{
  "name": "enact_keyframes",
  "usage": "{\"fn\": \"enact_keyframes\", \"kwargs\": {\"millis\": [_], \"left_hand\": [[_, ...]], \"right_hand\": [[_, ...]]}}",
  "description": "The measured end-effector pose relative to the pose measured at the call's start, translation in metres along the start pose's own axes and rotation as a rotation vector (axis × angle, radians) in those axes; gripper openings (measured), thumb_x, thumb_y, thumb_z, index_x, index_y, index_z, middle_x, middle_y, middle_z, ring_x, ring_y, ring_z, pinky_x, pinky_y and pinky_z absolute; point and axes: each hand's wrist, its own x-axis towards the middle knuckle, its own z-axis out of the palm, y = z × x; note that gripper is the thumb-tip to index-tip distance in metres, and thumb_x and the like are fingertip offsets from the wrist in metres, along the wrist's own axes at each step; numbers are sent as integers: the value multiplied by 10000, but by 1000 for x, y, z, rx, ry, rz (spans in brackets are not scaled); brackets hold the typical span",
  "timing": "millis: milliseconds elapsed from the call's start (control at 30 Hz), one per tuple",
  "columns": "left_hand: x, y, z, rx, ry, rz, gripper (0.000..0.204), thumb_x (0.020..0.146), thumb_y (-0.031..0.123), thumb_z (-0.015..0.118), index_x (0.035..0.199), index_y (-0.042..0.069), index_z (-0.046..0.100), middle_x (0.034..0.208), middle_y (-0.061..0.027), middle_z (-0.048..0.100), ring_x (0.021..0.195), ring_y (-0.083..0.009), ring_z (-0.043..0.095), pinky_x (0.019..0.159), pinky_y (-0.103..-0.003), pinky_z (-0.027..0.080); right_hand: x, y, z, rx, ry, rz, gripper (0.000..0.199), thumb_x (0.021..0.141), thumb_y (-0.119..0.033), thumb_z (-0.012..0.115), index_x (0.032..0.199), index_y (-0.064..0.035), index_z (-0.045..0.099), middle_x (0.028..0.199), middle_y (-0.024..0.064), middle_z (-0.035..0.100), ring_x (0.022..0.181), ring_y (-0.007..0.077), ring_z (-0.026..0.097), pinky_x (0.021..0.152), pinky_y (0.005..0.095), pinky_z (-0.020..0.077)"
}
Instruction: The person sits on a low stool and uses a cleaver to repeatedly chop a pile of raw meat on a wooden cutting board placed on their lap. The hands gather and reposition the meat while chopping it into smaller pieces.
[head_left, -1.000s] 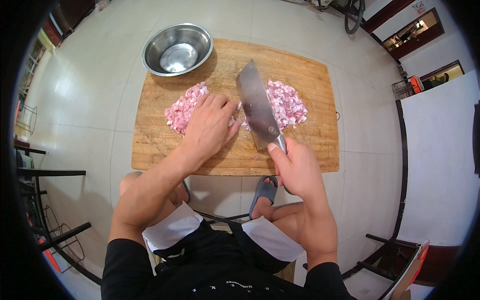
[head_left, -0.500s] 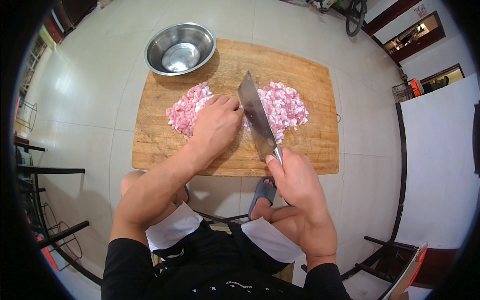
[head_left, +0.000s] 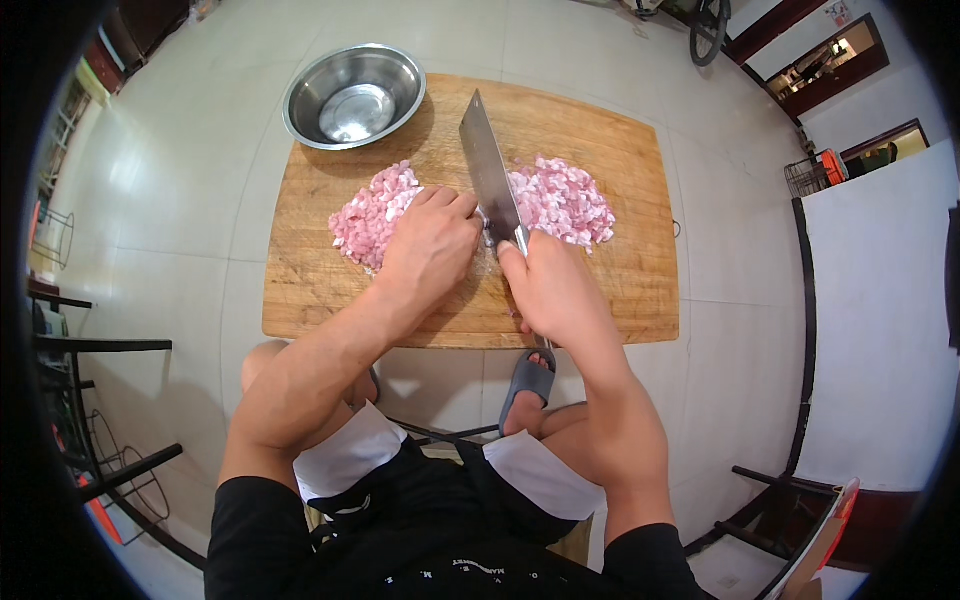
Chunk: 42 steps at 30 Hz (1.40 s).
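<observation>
My right hand (head_left: 552, 290) is wrapped around the handle of a cleaver (head_left: 487, 155), whose broad blade points away from me and stands tilted over the wooden cutting board (head_left: 350, 310). Just left of the blade, my left hand (head_left: 432, 240) rests on the board with its fingers curled down, pressing a piece of raw meat that they mostly hide. A pile of diced pink and white meat (head_left: 370, 217) lies to the left of that hand. Another pile of diced meat (head_left: 568, 202) lies right of the blade, partly covered by it.
A steel bowl (head_left: 357, 112) stands on the board's far left corner, its inside bare. Below the near edge is my foot in a grey slipper (head_left: 529, 385). A white-topped table (head_left: 880, 320) stands at the right, a black metal frame (head_left: 105, 344) at the left, and a bicycle wheel (head_left: 709, 30) far off.
My right hand and the cleaver have shifted away from me and slightly left, the blade tip reaching farther over the board. My left hand has hardly moved.
</observation>
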Motion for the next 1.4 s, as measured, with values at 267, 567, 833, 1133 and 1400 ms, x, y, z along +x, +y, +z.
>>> {"fn": "enact_keyframes", "kwargs": {"millis": [267, 567, 833, 1133, 1400], "left_hand": [[-14, 1, -4, -98, 15, 70, 124, 901, 133, 744, 992, 61, 788, 1070, -69, 721, 1068, -288, 672, 1035, -436, 524], [-11, -3, -25, -144, 65, -98, 281, 918, 261, 858, 1130, 90, 792, 1179, -85, 718, 1160, -312, 666, 1066, -467, 511], [-20, -14, -29, -291, -16, -50, 263, 881, 183, 869, 1094, 64, 769, 1160, -107, 717, 1143, -347, 667, 1031, -470, 529], [-18, -7, -25, -307, -21, -114, 236, 885, 142, 855, 1083, 58, 757, 1147, -115, 711, 1150, -353, 666, 1033, -468, 538], [-27, -11, -27, -308, 44, -22, 261, 903, 162, 855, 1107, 43, 744, 1206, -107, 729, 1176, -334, 680, 1053, -459, 540]], "right_hand": [[20, 30, -15, 332, -13, 150, 431, 1120, -322, 576, 997, 77, 682, 692, 178, 706, 538, 296, 732, 599, 458, 587], [-16, 29, -30, 425, 74, 123, 387, 1114, -307, 613, 921, 25, 659, 638, 122, 659, 495, 234, 690, 502, 413, 533], [-68, 6, -21, 258, 33, 75, 390, 1109, -311, 627, 953, 45, 663, 739, 253, 693, 680, 454, 712, 670, 545, 552], [-75, 3, -12, 175, 17, -4, 376, 1102, -281, 634, 928, 52, 639, 788, 310, 691, 763, 543, 684, 713, 605, 525], [-83, -5, -17, 139, 61, -31, 359, 1097, -258, 642, 883, 28, 611, 696, 286, 657, 694, 532, 676, 651, 597, 528]]}}
